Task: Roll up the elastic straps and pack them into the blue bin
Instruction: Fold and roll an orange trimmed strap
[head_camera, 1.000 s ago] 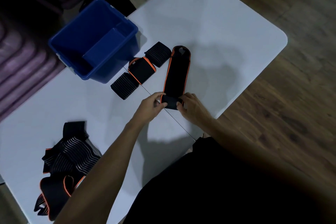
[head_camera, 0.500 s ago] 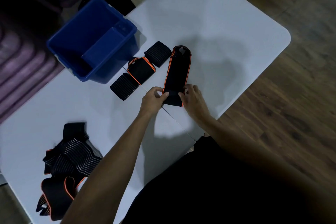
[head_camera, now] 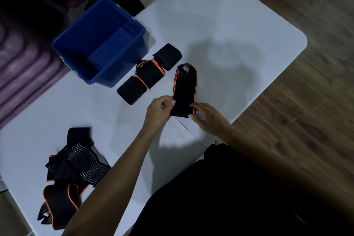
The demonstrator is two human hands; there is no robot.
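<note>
A black elastic strap with orange edging (head_camera: 184, 86) lies flat on the white table (head_camera: 239, 30), its near end turned into a short roll. My left hand (head_camera: 160, 109) pinches the roll's left side. My right hand (head_camera: 206, 116) holds its right side with curled fingers. The blue bin (head_camera: 76, 40) stands at the far left with nothing in it. Three rolled straps sit beside the bin: a striped one (head_camera: 132, 90), an orange-edged one (head_camera: 150, 73) and another striped one (head_camera: 167, 55).
A loose heap of unrolled black straps (head_camera: 74, 165) lies at the near left of the table. A thin seam (head_camera: 183, 124) runs across the tabletop under my hands. Wooden floor (head_camera: 306, 101) lies to the right, purple cushions (head_camera: 21, 59) to the left.
Both hands have rolled the strap's near end farther away from me, so the flat part is shorter. The view has shifted slightly.
</note>
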